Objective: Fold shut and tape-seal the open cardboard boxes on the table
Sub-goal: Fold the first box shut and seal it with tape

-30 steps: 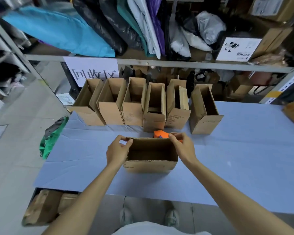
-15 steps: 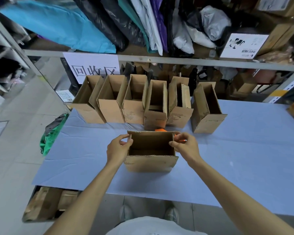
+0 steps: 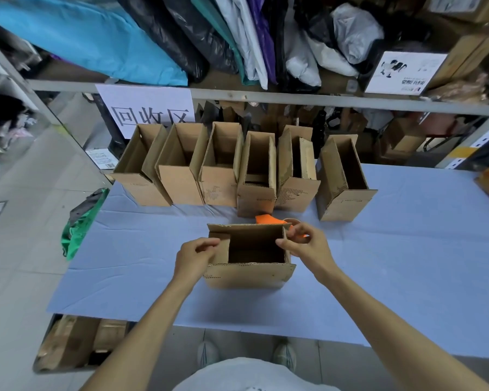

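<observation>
Cardboard box [image 3: 249, 275] sat open near the front of the desk [image 3: 407, 263], left hand [image 3: 194, 256] and right hand [image 3: 308, 246] each pinching an end flap [image 3: 220, 246]; both flaps probably needed pressing inward level before the long ones.

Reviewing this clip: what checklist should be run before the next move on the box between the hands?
1. The left hand grips the near box at its left side: ok.
2. The right hand pinches its right side: ok.
3. Top flaps closed: not ok, the box is open.
4. The orange tape dispenser lies close behind the box: ok.
5. The row of open boxes stands apart from it: ok.
6. Box contents: cannot tell.
</observation>
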### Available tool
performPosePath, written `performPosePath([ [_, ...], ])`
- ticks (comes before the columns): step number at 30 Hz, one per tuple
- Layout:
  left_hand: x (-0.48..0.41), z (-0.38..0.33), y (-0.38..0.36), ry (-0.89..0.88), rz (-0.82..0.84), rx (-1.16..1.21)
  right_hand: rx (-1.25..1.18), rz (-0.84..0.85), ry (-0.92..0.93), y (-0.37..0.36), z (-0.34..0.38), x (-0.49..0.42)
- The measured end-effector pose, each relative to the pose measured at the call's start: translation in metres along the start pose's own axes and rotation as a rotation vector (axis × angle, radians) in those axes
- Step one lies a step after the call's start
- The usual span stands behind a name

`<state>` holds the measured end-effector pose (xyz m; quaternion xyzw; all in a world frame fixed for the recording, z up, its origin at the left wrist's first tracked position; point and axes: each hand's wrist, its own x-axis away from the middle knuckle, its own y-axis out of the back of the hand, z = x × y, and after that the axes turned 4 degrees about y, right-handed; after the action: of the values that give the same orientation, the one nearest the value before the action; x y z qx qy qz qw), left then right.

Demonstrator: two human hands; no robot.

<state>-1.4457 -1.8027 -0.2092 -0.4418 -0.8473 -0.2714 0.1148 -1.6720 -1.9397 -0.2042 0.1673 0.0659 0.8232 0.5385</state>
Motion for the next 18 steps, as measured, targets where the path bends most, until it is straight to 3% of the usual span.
performPosePath([
  [4, -0.001, -0.001, 0.008, -0.049, 0.161, -0.028, -0.025, 0.031, 0.030, 0.004, -0.001, 0.000],
  [8, 0.003, 0.005, 0.013, -0.117, 0.329, -0.011, -0.109, 0.170, -0.017, 0.006, 0.005, 0.000],
  [16, 0.000, 0.016, 0.010, -0.163, 0.250, 0.011, -0.144, 0.364, -0.123, 0.018, 0.003, -0.005],
  [18, 0.000, 0.015, 0.009, -0.160, 0.234, 0.016, -0.056, 0.436, -0.121, 0.020, 0.006, -0.004],
])
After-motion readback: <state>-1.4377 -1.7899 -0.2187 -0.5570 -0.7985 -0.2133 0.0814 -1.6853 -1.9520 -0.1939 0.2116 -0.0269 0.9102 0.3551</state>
